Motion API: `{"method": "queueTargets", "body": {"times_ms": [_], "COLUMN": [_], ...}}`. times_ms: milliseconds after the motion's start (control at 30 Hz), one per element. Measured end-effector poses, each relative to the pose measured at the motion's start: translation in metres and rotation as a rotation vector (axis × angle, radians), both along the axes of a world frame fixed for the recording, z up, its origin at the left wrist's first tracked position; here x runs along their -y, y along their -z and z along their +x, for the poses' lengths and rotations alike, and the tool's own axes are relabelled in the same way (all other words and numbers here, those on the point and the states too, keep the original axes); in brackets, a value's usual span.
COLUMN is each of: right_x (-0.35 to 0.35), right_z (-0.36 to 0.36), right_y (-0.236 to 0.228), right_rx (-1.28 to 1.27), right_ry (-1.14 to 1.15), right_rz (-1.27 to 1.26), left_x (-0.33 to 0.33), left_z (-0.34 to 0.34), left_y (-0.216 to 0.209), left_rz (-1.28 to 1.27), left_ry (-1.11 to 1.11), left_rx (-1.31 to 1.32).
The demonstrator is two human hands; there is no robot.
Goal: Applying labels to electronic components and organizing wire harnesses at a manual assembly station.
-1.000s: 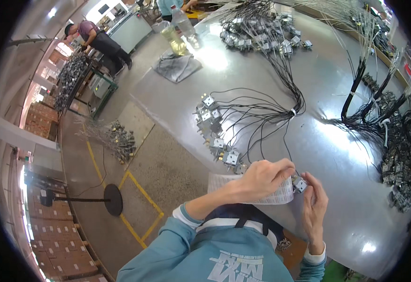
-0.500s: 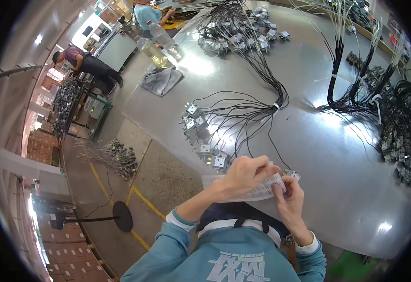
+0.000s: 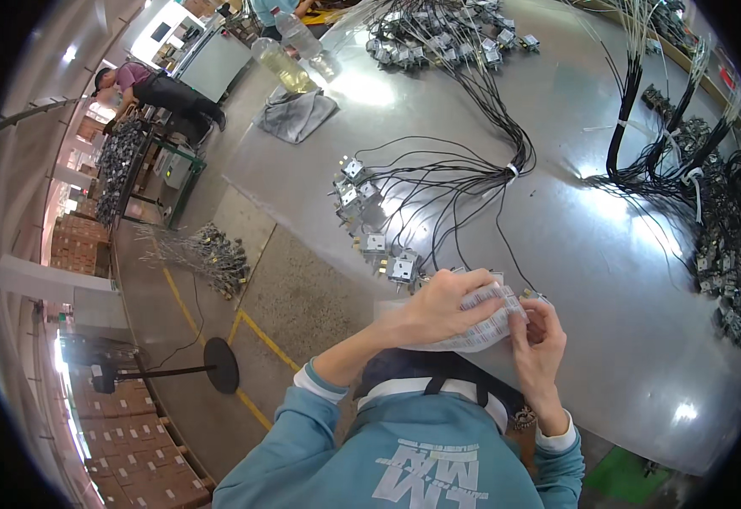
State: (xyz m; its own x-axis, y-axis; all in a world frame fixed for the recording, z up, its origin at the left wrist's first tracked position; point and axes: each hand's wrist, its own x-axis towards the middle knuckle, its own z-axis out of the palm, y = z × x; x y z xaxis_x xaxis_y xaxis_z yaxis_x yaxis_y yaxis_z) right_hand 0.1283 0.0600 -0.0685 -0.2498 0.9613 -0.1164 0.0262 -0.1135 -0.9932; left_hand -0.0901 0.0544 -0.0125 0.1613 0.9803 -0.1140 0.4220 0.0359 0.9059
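Observation:
Near the table's front edge, my left hand [image 3: 440, 310] grips a white sheet of small printed labels [image 3: 477, 338], its fingers curled over it and the sheet bent upward. My right hand [image 3: 541, 346] pinches the sheet's right edge between thumb and fingers; whether a single label is coming loose there is too small to tell. Just beyond my hands lie small metal boxes [image 3: 402, 267] with black wires, fanned out from a cable bundle [image 3: 520, 151] bound by a white tie [image 3: 513, 170]. One box by my right fingertips is partly hidden.
A heap of similar boxes [image 3: 438, 38] lies at the far side of the metal table [image 3: 591, 339]. Tied wire bundles [image 3: 625, 127] stand at the right. A grey cloth [image 3: 296, 116] and two bottles [image 3: 281, 66] are far left. Another person [image 3: 162, 93] works at a cart.
The label sheet is bent up more, with my left fingers now wrapped over it. My right hand has shifted slightly right, still at the sheet's edge. The whole view has shifted a little.

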Motion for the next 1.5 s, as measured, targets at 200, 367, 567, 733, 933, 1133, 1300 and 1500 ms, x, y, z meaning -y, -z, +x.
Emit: {"method": "queueTargets", "body": {"times_ms": [200, 367, 567, 733, 933, 1133, 1300, 1500], "right_x": [-0.001, -0.006, -0.016, -0.016, -0.019, -0.025, -0.025, -0.025], "right_z": [0.002, 0.001, 0.007, -0.018, -0.010, -0.018, -0.006, 0.010], "right_y": [-0.002, -0.007, -0.013, -0.013, -0.006, -0.021, -0.009, -0.023], "right_rx": [0.007, 0.050, 0.031, -0.300, -0.146, -0.339, -0.328, -0.343], "right_ry": [0.058, 0.032, -0.085, 0.007, -0.007, 0.142, 0.089, 0.110], "right_rz": [0.010, 0.038, 0.322, 0.089, 0.156, 0.130, 0.023, -0.005], "left_x": [0.003, 0.009, 0.011, 0.015, 0.012, 0.008, 0.008, 0.015], "left_z": [0.005, 0.005, 0.007, 0.010, 0.009, 0.017, 0.026, 0.023], "left_y": [-0.001, 0.005, 0.004, 0.016, 0.025, 0.023, 0.027, 0.025], "left_rz": [-0.008, 0.039, 0.000, 0.089, 0.061, 0.095, 0.094, 0.119], "left_ry": [-0.096, -0.155, -0.208, -0.171, -0.164, -0.160, -0.126, -0.078], "left_rx": [0.046, 0.036, 0.045, 0.014, 0.008, -0.010, -0.012, -0.155]}}
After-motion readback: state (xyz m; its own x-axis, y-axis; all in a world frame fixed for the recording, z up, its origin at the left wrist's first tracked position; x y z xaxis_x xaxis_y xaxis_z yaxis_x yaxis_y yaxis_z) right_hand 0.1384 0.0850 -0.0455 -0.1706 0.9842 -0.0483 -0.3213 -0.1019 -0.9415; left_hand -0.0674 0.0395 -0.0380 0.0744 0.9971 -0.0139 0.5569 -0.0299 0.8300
